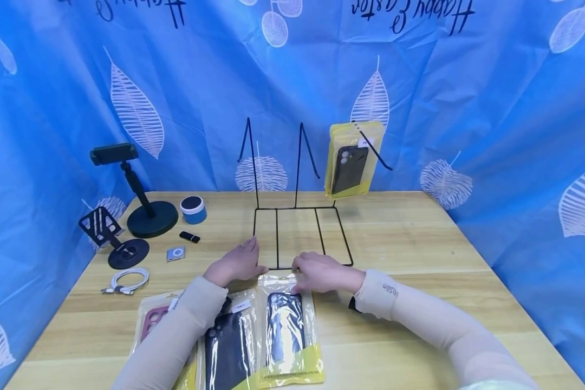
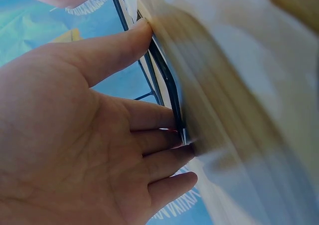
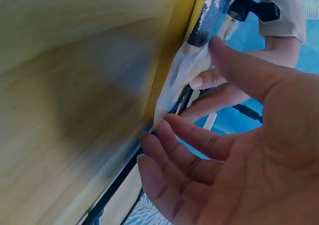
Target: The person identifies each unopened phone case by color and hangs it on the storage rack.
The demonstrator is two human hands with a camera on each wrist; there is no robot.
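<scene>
My left hand (image 1: 238, 262) touches the front left corner of a black wire display rack (image 1: 278, 238), its fingers nearly straight along the frame in the left wrist view. My right hand (image 1: 319, 272) lies over the top right of a pouched dark phone case (image 1: 285, 330). Its thumb is on the pouch, and its loosely bent fingertips are at the pouch's top edge and the rack's front wire (image 3: 112, 192). To the left lie another pouched black phone case (image 1: 229, 349) and a pouched pink one (image 1: 152, 319), partly hidden by my left sleeve.
Pouched phone cases (image 1: 351, 168) hang on the rack's right hook. At left stand two black phone stands (image 1: 152, 218) and a blue round speaker-like item (image 1: 193, 210). A black USB stick (image 1: 189, 236), a small silver-blue player (image 1: 175, 253) and a coiled white cable (image 1: 129, 280) lie nearby.
</scene>
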